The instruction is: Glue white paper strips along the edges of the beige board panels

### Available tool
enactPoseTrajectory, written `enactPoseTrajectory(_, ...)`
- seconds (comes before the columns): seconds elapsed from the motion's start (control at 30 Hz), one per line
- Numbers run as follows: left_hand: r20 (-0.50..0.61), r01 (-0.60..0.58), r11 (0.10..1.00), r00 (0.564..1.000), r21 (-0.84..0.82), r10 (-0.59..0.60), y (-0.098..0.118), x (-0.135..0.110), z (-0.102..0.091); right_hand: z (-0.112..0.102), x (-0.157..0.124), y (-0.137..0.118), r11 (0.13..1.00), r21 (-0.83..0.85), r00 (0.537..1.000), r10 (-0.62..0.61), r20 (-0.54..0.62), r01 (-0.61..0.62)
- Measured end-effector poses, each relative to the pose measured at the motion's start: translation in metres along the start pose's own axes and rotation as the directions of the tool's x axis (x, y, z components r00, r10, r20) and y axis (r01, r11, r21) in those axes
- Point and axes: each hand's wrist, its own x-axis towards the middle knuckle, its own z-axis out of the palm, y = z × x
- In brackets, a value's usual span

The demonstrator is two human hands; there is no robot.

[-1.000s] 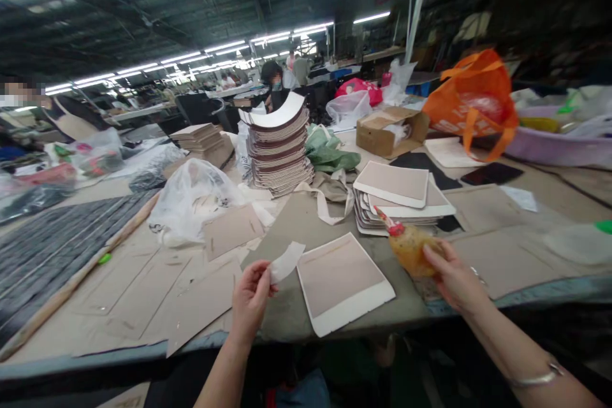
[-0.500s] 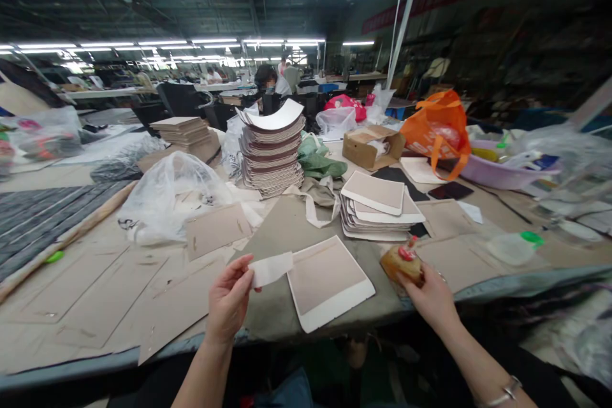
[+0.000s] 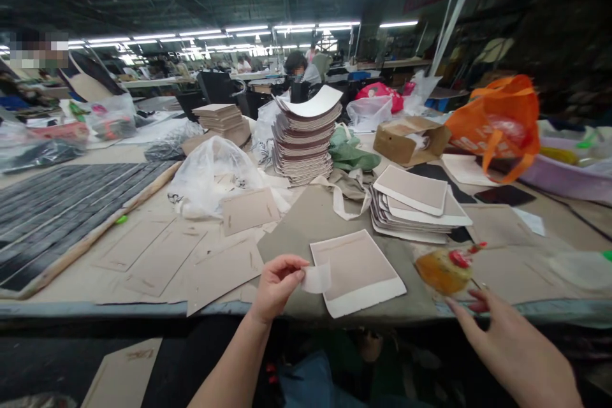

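My left hand point(image 3: 281, 284) pinches a small white strip point(image 3: 317, 278) between thumb and fingers; I cannot tell if it is paper or cloth. The strip's free end hangs over the left edge of a beige panel with a white border point(image 3: 357, 271), which lies flat on a grey-green cloth point(image 3: 292, 229). At the right, my right hand point(image 3: 497, 325) is open, thumb and fingers apart, just in front of a squat amber bottle with a red cap point(image 3: 444, 271). That bottle stands near the table's front edge. Behind the panel sits a stack of similar panels point(image 3: 411, 201).
A tall stack of curved boards point(image 3: 306, 140) stands at the back middle. Left of it lies a clear plastic bag point(image 3: 217, 172), with flat beige pieces point(image 3: 224, 274) in front. An orange bag point(image 3: 502, 121), a cardboard box point(image 3: 408, 140) and a dark phone point(image 3: 505, 195) are to the right.
My right hand has let go of the amber bottle and drawn back toward me. My left hand still holds the white strip, now lower over the panel. The view has turned left.
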Motion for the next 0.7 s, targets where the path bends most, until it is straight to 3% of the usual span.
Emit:
enactPoseTrajectory(0.1, 0.138, -0.013, 0.999, 0.99, 0.048, 0.006, 0.006, -0.004, 0.007, -0.019, -0.014, -0.04, 0.944, 0.303, 0.99, -0.138, 0.0, 0.131)
enactPoseTrajectory(0.17, 0.261, -0.032, 0.997, 0.965, 0.071, 0.012, 0.012, -0.007, 0.014, -0.023, -0.017, -0.08, 0.8, 0.537, 0.927, -0.366, 0.085, 0.267)
enactPoseTrajectory(0.23, 0.372, -0.06, 0.993, 0.928, 0.105, 0.017, 0.016, -0.009, 0.02, -0.02, -0.013, -0.119, 0.655, 0.693, 0.795, -0.574, 0.197, 0.301)
enactPoseTrajectory(0.3, 0.404, -0.106, 0.981, 0.914, 0.163, 0.032, 0.018, -0.01, 0.021, -0.012, -0.006, -0.149, 0.576, 0.799, 0.657, -0.672, 0.342, 0.173)
enactPoseTrajectory(0.37, 0.333, -0.143, 0.955, 0.942, 0.259, 0.051, 0.015, -0.008, 0.019, -0.002, 0.004, -0.163, 0.566, 0.822, 0.515, -0.722, 0.462, 0.057)
enactPoseTrajectory(0.4, 0.264, -0.145, 0.938, 0.963, 0.314, 0.061, 0.012, -0.006, 0.017, 0.003, 0.009, -0.165, 0.569, 0.822, 0.479, -0.726, 0.493, 0.016)
enactPoseTrajectory(0.43, 0.181, -0.134, 0.92, 0.981, 0.367, 0.07, 0.009, -0.004, 0.015, 0.007, 0.015, -0.164, 0.571, 0.821, 0.472, -0.721, 0.508, -0.011)
enactPoseTrajectory(0.47, 0.098, -0.114, 0.902, 0.992, 0.417, 0.08, 0.005, -0.001, 0.014, 0.012, 0.022, -0.16, 0.575, 0.818, 0.5, -0.701, 0.508, -0.025)
enactPoseTrajectory(0.57, -0.079, -0.05, 0.822, 0.99, 0.567, 0.114, -0.008, 0.01, 0.016, 0.026, 0.049, -0.143, 0.655, 0.754, 0.68, -0.569, 0.462, 0.036)
enactPoseTrajectory(0.63, -0.106, -0.023, 0.725, 0.986, 0.688, 0.131, -0.017, 0.018, 0.02, 0.036, 0.067, -0.136, 0.772, 0.616, 0.791, -0.473, 0.388, 0.159)
enactPoseTrajectory(0.7, -0.094, -0.013, 0.61, 0.985, 0.792, 0.143, -0.026, 0.025, 0.026, 0.046, 0.082, -0.134, 0.858, 0.46, 0.856, -0.403, 0.324, 0.23)
